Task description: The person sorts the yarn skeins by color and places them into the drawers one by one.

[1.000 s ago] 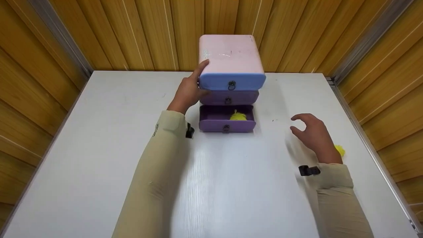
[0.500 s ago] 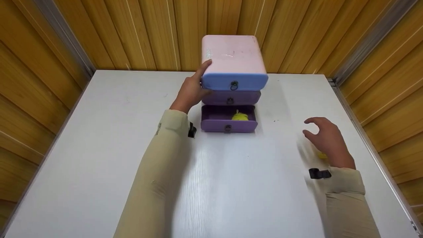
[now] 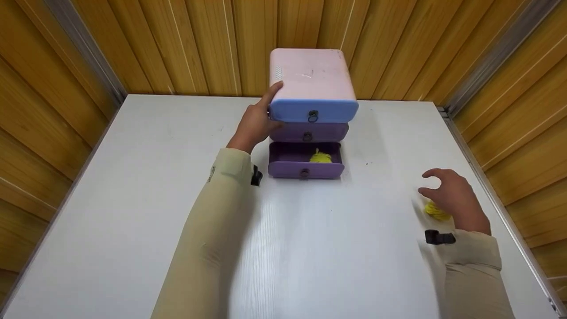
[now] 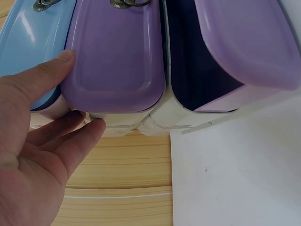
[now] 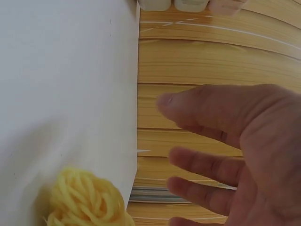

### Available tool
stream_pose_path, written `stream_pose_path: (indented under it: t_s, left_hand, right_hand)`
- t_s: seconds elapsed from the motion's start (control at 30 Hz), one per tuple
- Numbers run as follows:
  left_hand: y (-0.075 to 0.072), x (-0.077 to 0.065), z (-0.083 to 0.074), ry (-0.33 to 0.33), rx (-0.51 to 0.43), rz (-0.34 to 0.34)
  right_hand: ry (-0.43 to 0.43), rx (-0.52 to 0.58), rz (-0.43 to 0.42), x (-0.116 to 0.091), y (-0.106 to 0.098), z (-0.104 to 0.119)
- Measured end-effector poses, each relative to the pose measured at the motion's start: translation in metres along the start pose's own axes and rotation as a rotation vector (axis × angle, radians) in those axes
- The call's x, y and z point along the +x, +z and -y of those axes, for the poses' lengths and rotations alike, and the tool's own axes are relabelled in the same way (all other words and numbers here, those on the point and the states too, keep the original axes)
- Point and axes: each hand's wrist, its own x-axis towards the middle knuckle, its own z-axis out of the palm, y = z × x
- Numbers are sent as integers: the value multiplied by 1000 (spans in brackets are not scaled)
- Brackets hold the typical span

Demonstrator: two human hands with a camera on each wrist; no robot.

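My left hand [image 3: 254,123] grips the left side of a small drawer cabinet [image 3: 312,73] with a pink top. In the left wrist view its thumb lies at the edge of the middle purple drawer [image 4: 113,56], and the fingers touch the cabinet's side. Below, the bottom purple drawer [image 3: 305,171] is pulled out and holds a yellow yarn ball [image 3: 320,157]. On the right, my right hand [image 3: 458,201] hovers with fingers and thumb apart, holding nothing. Another yellow yarn ball [image 5: 87,200] lies on the table near that hand, partly hidden by it in the head view.
The blue top drawer [image 3: 292,110] is closed and has a ring pull. A white table [image 3: 133,212] carries everything. Wood-patterned walls [image 3: 199,48] rise at the back and both sides, with metal strips [image 3: 496,53] at the corners.
My right hand has moved right and toward the front edge, and the yarn ball on the table now shows left of its wrist. My left hand keeps its grip on the cabinet.
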Motion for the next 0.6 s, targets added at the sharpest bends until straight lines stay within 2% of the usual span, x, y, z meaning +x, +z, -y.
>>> stream_pose_path:
  t_s: [0.27, 0.6]
  left_hand:
    - [-2, 1, -1, 20, -12, -11]
    - [-1, 0, 1, 9, 9, -6]
  right_hand:
    - [112, 13, 147, -5, -11, -13]
    - [110, 30, 286, -15, -10, -21]
